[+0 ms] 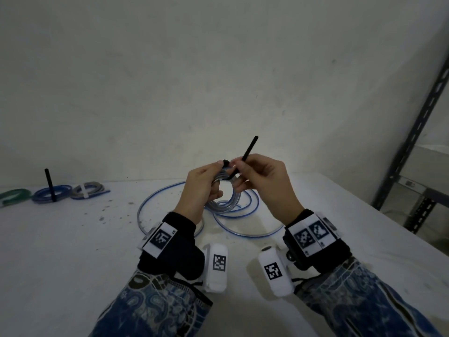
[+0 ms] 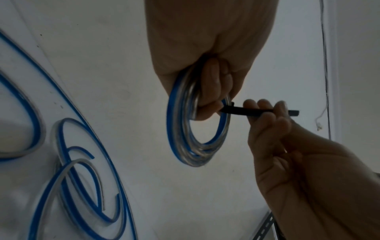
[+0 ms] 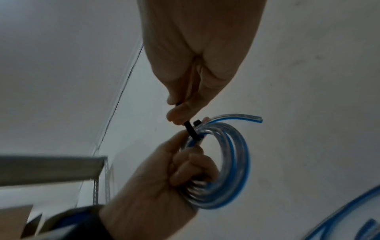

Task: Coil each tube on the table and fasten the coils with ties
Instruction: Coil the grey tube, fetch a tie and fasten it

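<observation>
Against the pale wall, above the white desk (image 1: 73, 239), your left hand (image 1: 199, 188) grips the clear, blue-striped tube coil (image 2: 179, 129) held upright in the air. Your right hand (image 1: 262, 181) pinches the black tie (image 1: 249, 148) looped round the coil's top. Loose tube (image 1: 155, 200) lies on the desk beneath.

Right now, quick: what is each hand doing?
Left hand: closed around the coiled tube, held above the table.
Right hand: pinching the black tie wrapped on that coil.
</observation>
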